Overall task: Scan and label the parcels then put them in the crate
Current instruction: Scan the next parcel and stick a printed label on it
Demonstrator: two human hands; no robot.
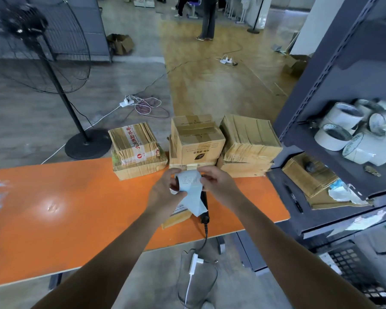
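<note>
While pinching roll (188, 182) with left hand (163, 192) at 9, right hand (214, 181) at 3, lower strip (194, 206) to parcel (176, 219) at 6 o'clock, nearer left.

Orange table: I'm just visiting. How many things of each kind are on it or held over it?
Cardboard parcels: 7 (three stacks of two at the back, one at the front edge)
Scanner: 1
Label roll: 1, held by the left hand and right hand
Total: 9
</note>
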